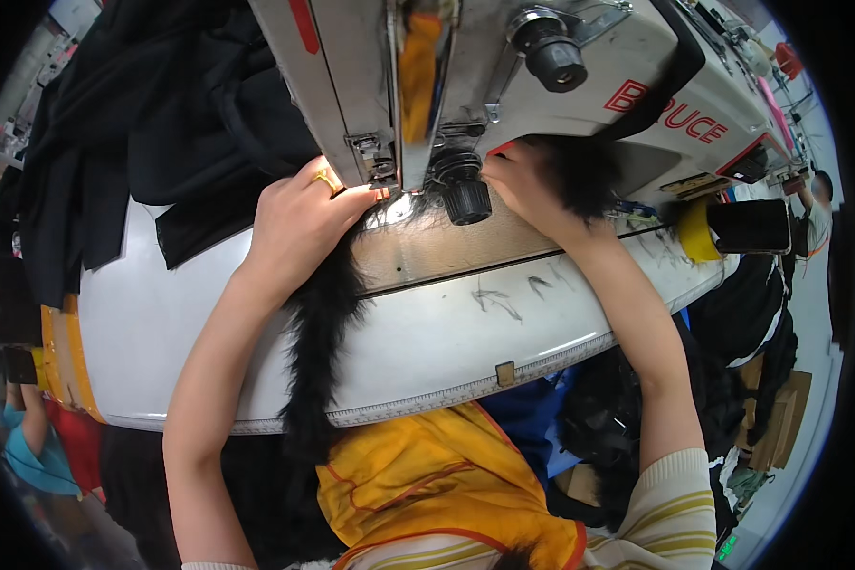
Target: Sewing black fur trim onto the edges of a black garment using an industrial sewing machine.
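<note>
A strip of black fur trim (315, 351) runs from under the sewing machine (579, 109) down over the table's front edge. My left hand (294, 223), with a gold ring, pinches this trim beside the lit needle area, its fingertips partly behind the machine head. To the right of the black knob (466, 198), my right hand (532, 190) is closed, fingers curled by the machine; what they grip is hidden. More black fur (584, 176) lies over the back of that hand and wrist, joined to a dark band hanging across the machine.
Black fabric pieces (180, 104) are heaped at the left of the white table (446, 351). A measuring tape (579, 353) lines its front edge. Loose fur tufts lie on it. A yellow and black object (731, 228) stands at right. Other people (43, 442) are at the sides.
</note>
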Tool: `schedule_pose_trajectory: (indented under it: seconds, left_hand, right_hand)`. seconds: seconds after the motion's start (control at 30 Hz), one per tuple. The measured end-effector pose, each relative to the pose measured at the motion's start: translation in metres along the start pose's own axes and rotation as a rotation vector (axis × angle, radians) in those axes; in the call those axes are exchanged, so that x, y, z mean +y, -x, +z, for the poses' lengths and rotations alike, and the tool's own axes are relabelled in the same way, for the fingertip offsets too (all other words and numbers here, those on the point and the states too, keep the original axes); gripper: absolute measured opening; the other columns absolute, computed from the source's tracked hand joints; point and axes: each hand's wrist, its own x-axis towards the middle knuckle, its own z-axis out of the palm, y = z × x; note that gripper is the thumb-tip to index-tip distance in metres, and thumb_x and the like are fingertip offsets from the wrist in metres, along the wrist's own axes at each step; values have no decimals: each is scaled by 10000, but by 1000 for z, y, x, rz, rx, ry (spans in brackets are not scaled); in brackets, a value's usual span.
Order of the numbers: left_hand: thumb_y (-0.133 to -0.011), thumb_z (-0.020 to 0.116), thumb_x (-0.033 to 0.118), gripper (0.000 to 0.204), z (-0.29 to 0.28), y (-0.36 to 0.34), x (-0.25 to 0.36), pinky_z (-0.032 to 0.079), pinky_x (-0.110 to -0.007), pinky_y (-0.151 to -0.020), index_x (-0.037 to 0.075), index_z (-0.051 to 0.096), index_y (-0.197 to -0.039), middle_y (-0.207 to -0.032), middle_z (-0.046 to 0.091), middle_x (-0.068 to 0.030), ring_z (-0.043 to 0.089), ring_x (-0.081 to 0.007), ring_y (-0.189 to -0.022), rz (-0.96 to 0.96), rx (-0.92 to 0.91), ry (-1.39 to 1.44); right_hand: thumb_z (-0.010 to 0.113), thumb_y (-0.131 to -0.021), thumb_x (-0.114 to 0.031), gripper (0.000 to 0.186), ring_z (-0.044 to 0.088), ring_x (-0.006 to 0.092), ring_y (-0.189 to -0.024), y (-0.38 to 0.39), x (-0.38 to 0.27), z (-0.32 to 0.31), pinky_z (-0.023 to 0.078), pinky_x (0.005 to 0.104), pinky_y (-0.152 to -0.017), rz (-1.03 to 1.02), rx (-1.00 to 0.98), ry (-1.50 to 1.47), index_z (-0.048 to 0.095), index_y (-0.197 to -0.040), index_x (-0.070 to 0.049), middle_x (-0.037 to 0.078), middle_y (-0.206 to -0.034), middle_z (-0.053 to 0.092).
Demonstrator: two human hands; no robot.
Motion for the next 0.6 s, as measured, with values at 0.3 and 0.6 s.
schedule_pose_trajectory:
  seconds: [0.3, 0.6]
  left_hand:
    - [-781, 595, 237, 108, 2, 7, -4, 503, -310, -584, 161, 637, -845, -832, 624, -8, 615, -177, -863, -60, -16, 19]
    - [-759, 593, 133, 78, -2, -4, 23, 504, -278, -570, 70, 617, -800, -715, 590, -45, 586, -193, -780, -101, -4, -169]
  right_hand:
    - [624, -792, -92, 271, 588, 237, -834, 18, 16, 18, 473, 314, -735, -72, 25, 156, 581, -1047, -174, 39, -925, 590]
    - [555, -804, 45, 363, 603, 225, -879, 31, -72, -13, 470, 328, -782, 38, -258, -500, 633, -1118, -121, 81, -983, 635]
